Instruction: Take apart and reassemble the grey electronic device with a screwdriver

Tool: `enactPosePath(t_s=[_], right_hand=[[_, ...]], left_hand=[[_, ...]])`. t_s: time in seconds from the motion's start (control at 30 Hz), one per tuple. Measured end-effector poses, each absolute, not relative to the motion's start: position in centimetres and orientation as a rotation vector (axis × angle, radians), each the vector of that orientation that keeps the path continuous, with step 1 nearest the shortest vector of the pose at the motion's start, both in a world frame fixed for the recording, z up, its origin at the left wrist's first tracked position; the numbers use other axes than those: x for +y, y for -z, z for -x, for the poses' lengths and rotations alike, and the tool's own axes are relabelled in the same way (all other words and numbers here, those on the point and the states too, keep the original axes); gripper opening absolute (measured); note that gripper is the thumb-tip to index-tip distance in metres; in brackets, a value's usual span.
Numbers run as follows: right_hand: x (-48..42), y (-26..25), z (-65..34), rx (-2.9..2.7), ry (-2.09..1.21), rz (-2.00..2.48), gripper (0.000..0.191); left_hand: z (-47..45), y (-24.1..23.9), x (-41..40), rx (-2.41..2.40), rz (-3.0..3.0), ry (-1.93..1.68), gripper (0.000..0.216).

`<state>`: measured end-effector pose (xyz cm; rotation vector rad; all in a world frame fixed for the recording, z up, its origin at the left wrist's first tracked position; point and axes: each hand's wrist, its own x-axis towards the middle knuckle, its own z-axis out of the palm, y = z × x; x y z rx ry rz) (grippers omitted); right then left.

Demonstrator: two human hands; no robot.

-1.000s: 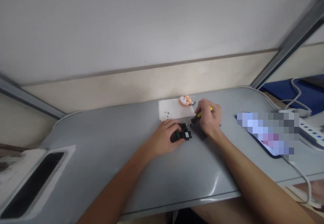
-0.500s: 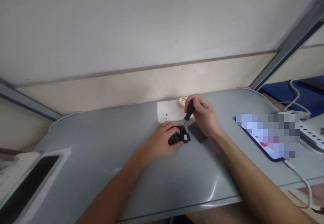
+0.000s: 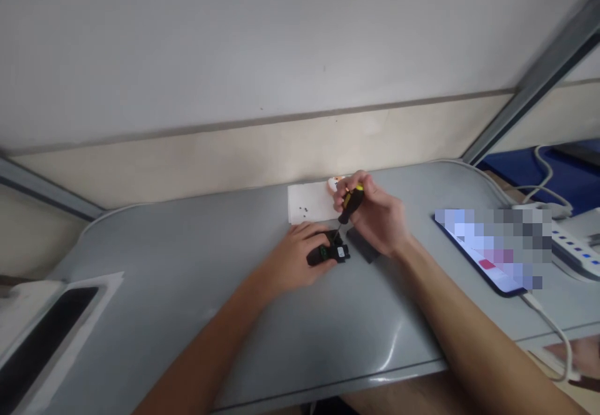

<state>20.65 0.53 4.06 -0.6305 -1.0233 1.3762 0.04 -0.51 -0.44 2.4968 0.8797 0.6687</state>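
My left hand (image 3: 293,254) rests on the grey table (image 3: 187,290) and holds a small black device (image 3: 330,253) with a green part showing. My right hand (image 3: 375,215) grips a black and yellow screwdriver (image 3: 349,204), tilted, its tip down on the device. A flat dark cover piece (image 3: 363,245) lies just right of the device, under my right hand. Behind them a white paper sheet (image 3: 309,202) carries a few tiny dark screws (image 3: 304,210).
An orange and white round figure (image 3: 335,184) sits at the paper's far right corner. A phone (image 3: 487,249) with a cable lies to the right; a white power strip (image 3: 569,249) beyond it. A white box with a dark opening (image 3: 42,340) stands at left. The wall is close behind.
My right hand lifted from the table, raised the screwdriver upright-tilted and brought its tip onto the device. My left hand stayed on the device. The view drifted slightly.
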Motion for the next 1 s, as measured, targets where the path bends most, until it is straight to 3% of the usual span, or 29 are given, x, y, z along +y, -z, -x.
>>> enactPosePath(t_s=[0.33, 0.53, 0.8, 1.0], right_hand=[[0.6, -4.4, -19.7, -0.955, -1.354, 0.713, 0.054], [0.9, -4.3, -20.6, -1.007, -1.351, 0.706, 0.042], [1.1, -3.9, -19.8, -0.988, -1.337, 0.666, 0.054], [1.0, -3.8, -20.4, -0.986, -1.330, 0.671, 0.038]], left_hand=[[-0.1, 0.5, -0.4, 0.894, -2.485, -0.666, 0.014], [0.0, 0.7, -0.4, 0.868, -2.480, -0.677, 0.014], [0.0, 0.6, -0.3, 0.879, -2.481, -0.675, 0.015], [0.0, 0.4, -0.5, 0.884, -2.462, -0.681, 0.014]])
